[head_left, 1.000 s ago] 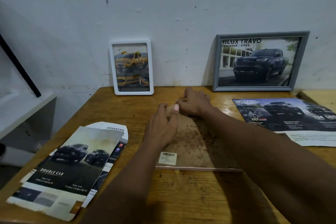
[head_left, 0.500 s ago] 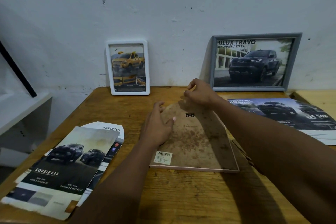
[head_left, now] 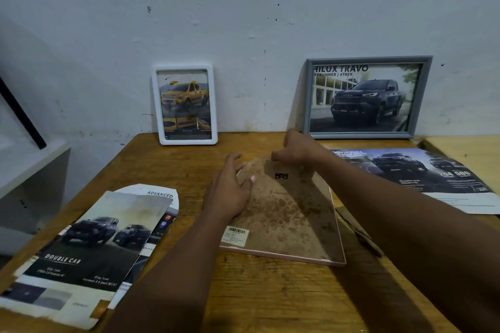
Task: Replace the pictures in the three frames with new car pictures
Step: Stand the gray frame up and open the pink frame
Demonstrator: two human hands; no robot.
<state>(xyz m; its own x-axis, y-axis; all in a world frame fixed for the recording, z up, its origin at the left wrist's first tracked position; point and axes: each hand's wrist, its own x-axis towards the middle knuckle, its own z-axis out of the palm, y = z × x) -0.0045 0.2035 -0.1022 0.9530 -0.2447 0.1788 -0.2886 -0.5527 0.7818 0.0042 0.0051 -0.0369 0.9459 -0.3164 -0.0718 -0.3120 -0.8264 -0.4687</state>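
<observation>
Pink frame (head_left: 284,257) lies face-down as we pinch its backing board (head_left: 286,213) up with right fingers (head_left: 281,155), left fingers (head_left: 234,162) spread on it — swap not yet done, white frame (head_left: 155,105) and grey frame (head_left: 307,97) stand filled.

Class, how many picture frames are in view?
3: a white frame and a grey frame lean against the wall; a pink frame lies face down on the table. None seems hidden.

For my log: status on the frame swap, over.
Left grip resting on brown stained backing board. Right grip pinching its far edge, tilted up from pink frame. Nothing blocking.
</observation>
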